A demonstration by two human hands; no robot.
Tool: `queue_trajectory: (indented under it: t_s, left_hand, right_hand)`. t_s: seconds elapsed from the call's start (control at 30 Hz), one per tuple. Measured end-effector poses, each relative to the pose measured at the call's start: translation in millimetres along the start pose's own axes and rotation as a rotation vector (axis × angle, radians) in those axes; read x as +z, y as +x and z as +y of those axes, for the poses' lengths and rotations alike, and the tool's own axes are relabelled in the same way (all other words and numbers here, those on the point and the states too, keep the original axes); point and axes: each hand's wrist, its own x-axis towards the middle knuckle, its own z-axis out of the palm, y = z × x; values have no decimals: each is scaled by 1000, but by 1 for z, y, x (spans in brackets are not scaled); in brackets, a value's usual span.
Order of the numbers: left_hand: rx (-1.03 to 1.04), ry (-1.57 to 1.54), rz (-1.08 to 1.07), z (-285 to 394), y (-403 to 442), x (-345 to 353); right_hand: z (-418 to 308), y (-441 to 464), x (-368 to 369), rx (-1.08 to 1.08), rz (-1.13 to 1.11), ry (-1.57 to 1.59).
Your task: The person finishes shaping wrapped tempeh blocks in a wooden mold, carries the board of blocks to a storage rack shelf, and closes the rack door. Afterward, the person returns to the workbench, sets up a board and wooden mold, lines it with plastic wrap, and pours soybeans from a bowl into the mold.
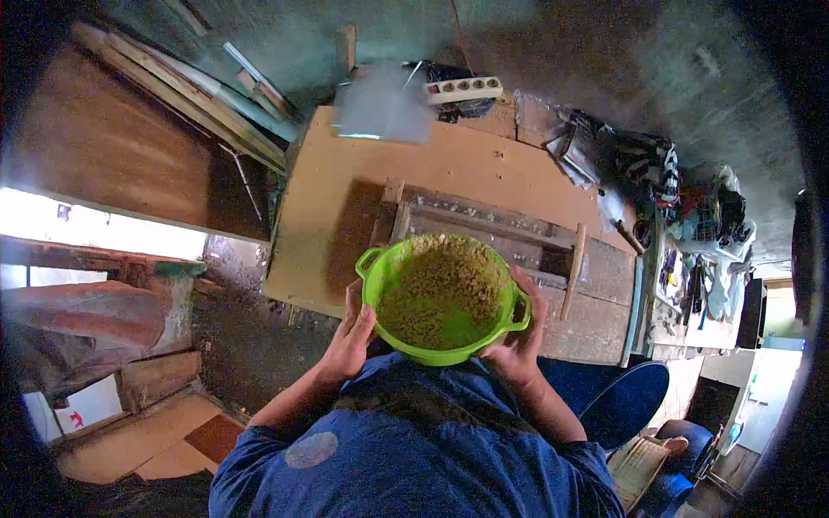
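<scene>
Close to my chest I hold a bright green plastic bowl (436, 355) with a loop handle on each side. Brown crumbly material (449, 285), its kind unclear, lies inside it, piled toward the far and right sides, with bare green showing near the front. My left hand (347, 335) grips the bowl's left wall below the handle, thumb up along the side. On the opposite side my right hand (521, 347) is wrapped round the wall under the right handle; some of its fingers are hidden beneath the bowl.
Ahead is a wooden workbench (324, 194) with a wooden frame (492, 220) and a wooden-handled tool (573, 272). A power strip (466, 89) lies at its back edge. A dark blue round seat (626, 401) stands at right, near another person's leg (686, 432).
</scene>
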Motion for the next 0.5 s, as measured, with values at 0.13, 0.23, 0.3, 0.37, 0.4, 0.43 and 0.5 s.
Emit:
queue_trajectory:
  t_s: [0.13,0.23,0.3,0.37,0.4,0.43,0.5]
  left_hand:
    - [24,48,27,-15,10,-18]
    - [50,162,8,-28,15,-34]
    - [86,274,-16,-38,19,-49]
    - [136,409,-45,-48,21,-62]
    - [162,475,-62,-43,21,-59]
    - [189,541,-77,-38,21,-55]
    - [151,552,-110,-33,25,-51]
  right_hand:
    - [-2,-3,6,104,73,11]
    - [-8,1,23,167,128,112]
    - [-7,2,27,231,159,211]
    - [4,-1,27,198,166,206]
    - [6,-1,27,162,170,202]
    - [6,0,27,168,168,200]
    - [4,5,28,266,143,165]
